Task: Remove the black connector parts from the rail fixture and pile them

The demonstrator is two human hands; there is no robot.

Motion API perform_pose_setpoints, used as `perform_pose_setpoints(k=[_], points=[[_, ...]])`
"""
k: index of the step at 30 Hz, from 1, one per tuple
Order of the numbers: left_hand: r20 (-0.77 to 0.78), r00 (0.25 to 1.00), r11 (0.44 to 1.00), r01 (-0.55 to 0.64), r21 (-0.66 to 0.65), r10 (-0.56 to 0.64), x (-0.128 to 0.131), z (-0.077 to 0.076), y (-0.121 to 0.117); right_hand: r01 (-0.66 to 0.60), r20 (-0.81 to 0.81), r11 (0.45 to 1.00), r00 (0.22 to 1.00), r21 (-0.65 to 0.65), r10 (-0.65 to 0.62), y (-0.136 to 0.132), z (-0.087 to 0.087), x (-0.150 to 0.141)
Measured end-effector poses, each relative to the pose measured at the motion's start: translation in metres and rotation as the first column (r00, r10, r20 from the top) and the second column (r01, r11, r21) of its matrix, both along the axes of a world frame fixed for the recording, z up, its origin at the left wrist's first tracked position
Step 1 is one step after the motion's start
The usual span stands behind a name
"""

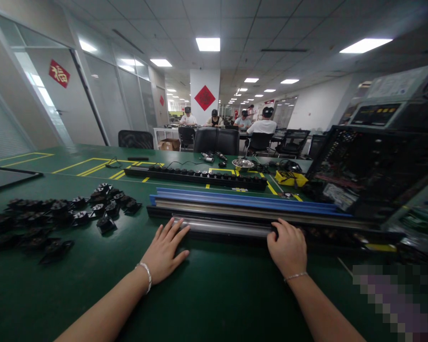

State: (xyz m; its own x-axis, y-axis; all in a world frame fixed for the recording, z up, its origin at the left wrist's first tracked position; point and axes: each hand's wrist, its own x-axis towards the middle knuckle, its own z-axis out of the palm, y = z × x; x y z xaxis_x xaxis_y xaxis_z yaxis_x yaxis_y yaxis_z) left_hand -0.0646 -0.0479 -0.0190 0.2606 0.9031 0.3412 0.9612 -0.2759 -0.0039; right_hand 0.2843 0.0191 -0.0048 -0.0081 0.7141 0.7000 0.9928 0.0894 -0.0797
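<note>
A long black bar with a shiny grey face [228, 227] lies across the green table in front of me. My left hand [168, 249] rests at its left end, fingers spread and the fingertips on the bar. Further right, my right hand [288, 244] has its fingers curled over the same bar, the thumb near its front edge. What lies under the right fingers is partly hidden. Directly behind lie a brownish-grey strip [235, 210] and a long blue rail [246, 202], roughly parallel to the bar.
Several small black parts [105, 224] are scattered at the left. Beyond the blue rail lies a black strip [196, 177] fitted with small parts. A metal bowl [242, 164], a yellow tray [290, 178] and an open computer case [364, 171] stand to the right. People sit at tables behind.
</note>
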Motion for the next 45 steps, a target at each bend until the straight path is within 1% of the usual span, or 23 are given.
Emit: perform_pose_setpoints(k=[5,9,22,26,33,45], points=[[0.024,1.000,0.999,0.006,-0.039,-0.005,0.001,0.004,0.000,-0.037,-0.015,0.999,0.999,0.002,0.037,0.000,-0.001,-0.003],[0.044,0.999,0.998,0.010,-0.062,-0.007,0.001,0.004,0.002,-0.079,-0.021,0.997,0.997,0.008,0.079,0.002,-0.003,-0.001],[0.099,0.994,0.999,0.045,-0.009,-0.044,0.001,0.002,0.006,-0.120,-0.062,0.992,0.991,0.031,0.122,0.005,-0.007,0.002],[0.112,0.993,0.999,0.048,0.002,-0.048,0.002,0.002,0.006,-0.149,-0.077,0.988,0.985,0.040,0.152,0.005,-0.008,0.000],[0.113,0.993,0.999,0.044,-0.015,-0.042,0.002,0.004,0.006,-0.191,-0.069,0.981,0.979,0.025,0.192,0.004,-0.009,-0.003],[0.109,0.992,0.998,0.058,-0.010,-0.057,0.001,0.003,0.007,-0.253,-0.093,0.967,0.963,0.002,0.253,-0.001,-0.007,-0.010]])
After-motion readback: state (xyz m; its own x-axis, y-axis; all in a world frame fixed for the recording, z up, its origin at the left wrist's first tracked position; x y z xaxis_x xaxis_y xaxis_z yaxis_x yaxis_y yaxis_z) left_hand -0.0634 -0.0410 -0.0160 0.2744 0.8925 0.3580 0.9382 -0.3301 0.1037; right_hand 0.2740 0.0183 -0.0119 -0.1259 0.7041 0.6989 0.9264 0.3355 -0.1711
